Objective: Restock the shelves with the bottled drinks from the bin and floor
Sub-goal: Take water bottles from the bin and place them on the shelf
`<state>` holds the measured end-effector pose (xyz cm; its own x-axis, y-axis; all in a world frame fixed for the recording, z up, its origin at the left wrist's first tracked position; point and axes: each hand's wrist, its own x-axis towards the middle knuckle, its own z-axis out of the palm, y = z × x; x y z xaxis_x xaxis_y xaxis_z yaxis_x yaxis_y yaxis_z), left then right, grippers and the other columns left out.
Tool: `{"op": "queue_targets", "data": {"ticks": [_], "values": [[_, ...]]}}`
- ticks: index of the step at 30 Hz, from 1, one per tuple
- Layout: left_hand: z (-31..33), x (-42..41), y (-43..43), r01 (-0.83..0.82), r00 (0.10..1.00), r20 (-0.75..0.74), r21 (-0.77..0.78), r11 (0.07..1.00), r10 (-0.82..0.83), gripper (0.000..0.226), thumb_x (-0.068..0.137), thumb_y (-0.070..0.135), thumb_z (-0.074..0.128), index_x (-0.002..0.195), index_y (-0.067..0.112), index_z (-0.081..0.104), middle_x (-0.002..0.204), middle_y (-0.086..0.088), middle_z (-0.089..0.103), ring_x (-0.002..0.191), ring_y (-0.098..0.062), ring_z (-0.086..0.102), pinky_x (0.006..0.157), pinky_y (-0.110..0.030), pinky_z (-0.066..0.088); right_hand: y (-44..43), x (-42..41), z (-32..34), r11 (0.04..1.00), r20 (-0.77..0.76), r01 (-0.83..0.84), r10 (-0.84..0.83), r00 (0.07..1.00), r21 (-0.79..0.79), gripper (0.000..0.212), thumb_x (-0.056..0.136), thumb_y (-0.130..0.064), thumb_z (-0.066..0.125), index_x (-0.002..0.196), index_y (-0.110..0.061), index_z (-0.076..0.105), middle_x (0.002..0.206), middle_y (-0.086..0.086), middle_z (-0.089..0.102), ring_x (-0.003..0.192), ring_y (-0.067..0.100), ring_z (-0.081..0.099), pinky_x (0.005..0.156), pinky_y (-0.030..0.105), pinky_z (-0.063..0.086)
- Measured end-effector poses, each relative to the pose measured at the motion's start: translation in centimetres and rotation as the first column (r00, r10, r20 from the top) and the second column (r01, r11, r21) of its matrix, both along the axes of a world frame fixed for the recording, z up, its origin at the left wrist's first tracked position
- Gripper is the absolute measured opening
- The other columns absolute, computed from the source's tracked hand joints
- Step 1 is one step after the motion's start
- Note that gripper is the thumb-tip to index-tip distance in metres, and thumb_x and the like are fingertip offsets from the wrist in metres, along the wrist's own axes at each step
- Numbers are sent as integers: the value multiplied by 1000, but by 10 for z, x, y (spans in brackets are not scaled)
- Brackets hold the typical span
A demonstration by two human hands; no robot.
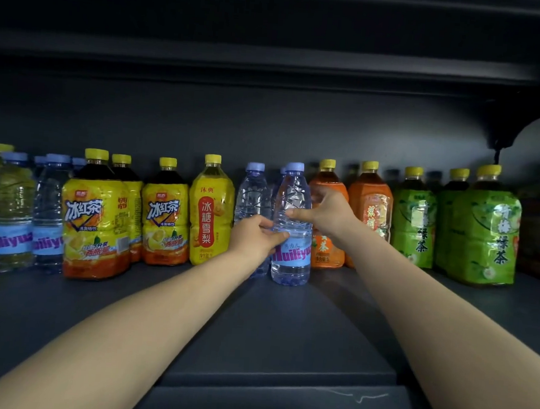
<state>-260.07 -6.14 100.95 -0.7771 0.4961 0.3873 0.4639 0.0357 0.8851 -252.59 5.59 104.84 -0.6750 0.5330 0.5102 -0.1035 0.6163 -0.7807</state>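
A clear water bottle [290, 263] with a pale blue cap and blue label stands upright on the dark shelf [254, 324], in the middle of the row. My left hand [255, 237] grips its lower body from the left, fingers curled round it. My right hand [327, 213] holds its upper body from the right, thumb across the front. Another water bottle [253, 193] stands just behind and to the left.
Left of the hands stand yellow pear-drink [210, 213] and iced-tea bottles [96, 224], then more water bottles [12, 215]. To the right are orange tea bottles [370, 208] and green tea bottles [483, 238]. The upper shelf [272, 64] hangs overhead.
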Motion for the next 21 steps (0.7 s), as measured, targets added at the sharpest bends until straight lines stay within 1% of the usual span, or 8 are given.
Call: {"op": "queue_targets", "data": {"ticks": [2,5,8,11,13,15,18,21], "values": [[0,-1,3,-35,999,-33,-21,999,34,39,79,16,74,110,-1,58,104,-15,63,97,-29,63,89,-45,53,3,-4,0,999,15,40,-40,999,14,58,67,-24,84,116,-11,57,104,1,64,96,22,63,83,42,55],[0,-4,9,-101,992,-75,-31,994,98,36,78,19,75,106,0,62,104,-16,66,99,-30,64,89,-42,53,5,-8,0,997,27,65,-66,997,48,66,66,-29,84,121,-10,54,110,3,63,97,19,60,82,37,53],[0,-7,11,-179,974,-156,-65,982,167,36,81,23,72,108,1,65,108,-13,68,100,-25,64,85,-28,50,2,-9,0,990,38,105,-109,993,96,66,68,-32,83,121,-9,51,102,-1,56,93,15,53,81,30,47],[1,-6,11,-234,955,-204,-73,970,215,36,82,25,70,110,4,67,111,-10,69,104,-21,62,78,-21,42,2,-6,1,995,74,60,-66,995,78,64,69,-25,82,122,-8,50,104,-1,57,94,15,56,81,32,51],[1,-7,12,-253,949,-214,-76,964,232,34,81,27,71,108,5,69,110,-9,69,103,-20,63,77,-21,42,4,0,2,999,99,-33,34,994,-13,64,73,-14,79,128,-10,46,106,-3,56,93,15,57,72,30,53],[0,-9,13,-259,947,-218,-78,963,237,34,81,27,71,107,6,69,110,-8,70,102,-20,63,77,-22,43,6,1,1,997,102,-61,65,993,-42,67,74,-9,77,132,-11,44,107,-3,55,95,17,57,72,34,55],[-2,-11,16,-255,946,-226,-74,964,233,32,82,24,70,108,5,69,109,-9,70,100,-21,65,80,-24,47,7,-4,-1,998,87,22,-27,996,58,67,72,-14,80,129,-10,45,118,6,60,102,24,60,85,46,54],[-7,-15,20,-227,954,-217,-71,971,207,33,80,22,71,108,5,69,106,-11,71,97,-23,66,85,-28,51,7,-10,-5,991,71,77,-86,994,113,65,71,-19,81,126,-9,47,117,7,61,102,28,61,85,46,54]]}}
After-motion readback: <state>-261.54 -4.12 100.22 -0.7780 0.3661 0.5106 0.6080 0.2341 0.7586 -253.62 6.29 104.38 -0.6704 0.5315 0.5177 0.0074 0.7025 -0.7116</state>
